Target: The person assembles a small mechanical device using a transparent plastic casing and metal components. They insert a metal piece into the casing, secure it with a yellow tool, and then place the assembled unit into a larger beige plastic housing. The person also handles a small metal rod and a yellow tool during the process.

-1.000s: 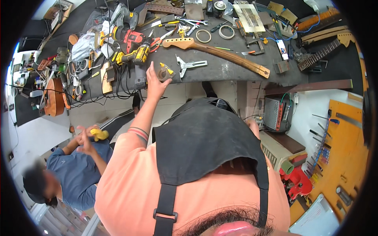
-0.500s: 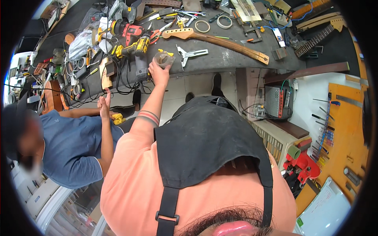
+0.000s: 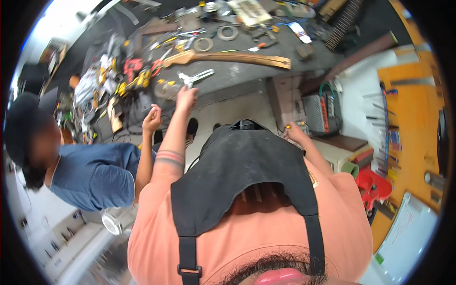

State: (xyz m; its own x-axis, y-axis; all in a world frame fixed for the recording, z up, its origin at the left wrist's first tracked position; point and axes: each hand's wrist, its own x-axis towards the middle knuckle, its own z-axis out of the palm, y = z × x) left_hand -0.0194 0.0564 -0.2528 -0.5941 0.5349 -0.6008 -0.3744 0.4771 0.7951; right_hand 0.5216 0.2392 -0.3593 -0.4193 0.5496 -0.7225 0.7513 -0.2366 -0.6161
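My left hand (image 3: pixel 186 99) is at the bench's front edge, against the lower end of a silver metal square-like tool (image 3: pixel 202 75). Motion blurs its fingers, so their grip cannot be made out. Just left of it is a clear plastic container (image 3: pixel 167 89) with yellow bits at its top. My right hand (image 3: pixel 296 133) is out to the right, beside the cabinet, its fingers closed round something small with a yellow tip. A wooden guitar neck (image 3: pixel 232 58) lies on the bench beyond my left hand.
A co-worker's raised hand (image 3: pixel 152 118) is close to my left forearm. Two tape rolls (image 3: pixel 204 44) lie behind the neck. Tools, cables and a red power tool (image 3: pixel 134 68) crowd the bench's left. A perforated metal box (image 3: pixel 323 114) and red vise (image 3: pixel 373 186) stand at right.
My left hand has let go of the clear container and moved right to the metal tool. My right hand has come into view. The view has swung, and the co-worker's hand is nearer my arm.
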